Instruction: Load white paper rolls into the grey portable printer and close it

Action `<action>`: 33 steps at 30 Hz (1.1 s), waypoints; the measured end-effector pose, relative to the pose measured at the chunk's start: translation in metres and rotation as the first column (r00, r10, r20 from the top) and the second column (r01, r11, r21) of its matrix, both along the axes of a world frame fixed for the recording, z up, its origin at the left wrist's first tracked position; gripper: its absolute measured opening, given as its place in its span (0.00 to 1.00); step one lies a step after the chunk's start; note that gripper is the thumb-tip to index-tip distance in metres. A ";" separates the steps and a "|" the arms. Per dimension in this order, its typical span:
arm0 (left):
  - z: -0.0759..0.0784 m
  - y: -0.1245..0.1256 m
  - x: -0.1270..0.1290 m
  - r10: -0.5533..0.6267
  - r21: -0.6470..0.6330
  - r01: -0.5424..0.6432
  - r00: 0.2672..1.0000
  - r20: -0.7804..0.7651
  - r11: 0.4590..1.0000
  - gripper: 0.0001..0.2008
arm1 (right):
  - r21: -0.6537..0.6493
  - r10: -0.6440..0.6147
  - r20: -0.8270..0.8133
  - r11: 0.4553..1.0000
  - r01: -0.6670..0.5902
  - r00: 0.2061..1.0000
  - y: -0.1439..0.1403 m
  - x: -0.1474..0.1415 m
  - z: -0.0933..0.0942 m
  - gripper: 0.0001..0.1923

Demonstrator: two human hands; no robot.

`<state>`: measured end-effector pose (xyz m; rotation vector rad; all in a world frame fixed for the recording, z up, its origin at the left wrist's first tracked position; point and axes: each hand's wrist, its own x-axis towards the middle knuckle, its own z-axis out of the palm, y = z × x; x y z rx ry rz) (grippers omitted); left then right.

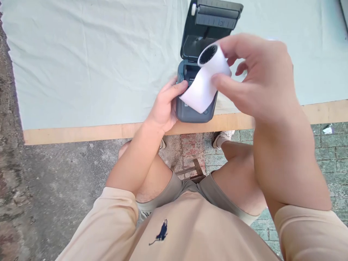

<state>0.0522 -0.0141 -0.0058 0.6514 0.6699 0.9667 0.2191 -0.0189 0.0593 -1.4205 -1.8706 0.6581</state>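
No text can be read. The printer [195,108] carries a small label inside its open compartment, just left of the paper roll [206,79], too blurred to read. The shirt [190,232] bears a small dark animal emblem without letters.

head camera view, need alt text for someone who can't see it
Seen from above, a seated person's right hand holds a white paper roll, partly unrolled, over a small dark grey printer with its lid open. The left hand grips the printer's left side, near the edge of a table covered in pale cloth.
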 end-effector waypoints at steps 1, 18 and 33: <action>0.000 0.002 -0.001 0.034 -0.008 -0.034 0.999 -0.006 0.999 0.08 | 0.001 -0.006 -0.163 1.000 0.007 0.987 0.001 0.000 -0.001 0.16; -0.005 0.018 -0.018 0.173 -0.005 -0.173 0.984 -0.050 0.985 0.09 | -0.036 -0.197 -0.237 0.980 0.194 0.951 0.019 0.005 -0.064 0.13; -0.004 0.019 -0.020 0.216 0.019 -0.215 0.973 -0.084 0.976 0.09 | 0.204 -0.286 0.198 0.948 0.246 0.937 0.011 0.019 -0.050 0.29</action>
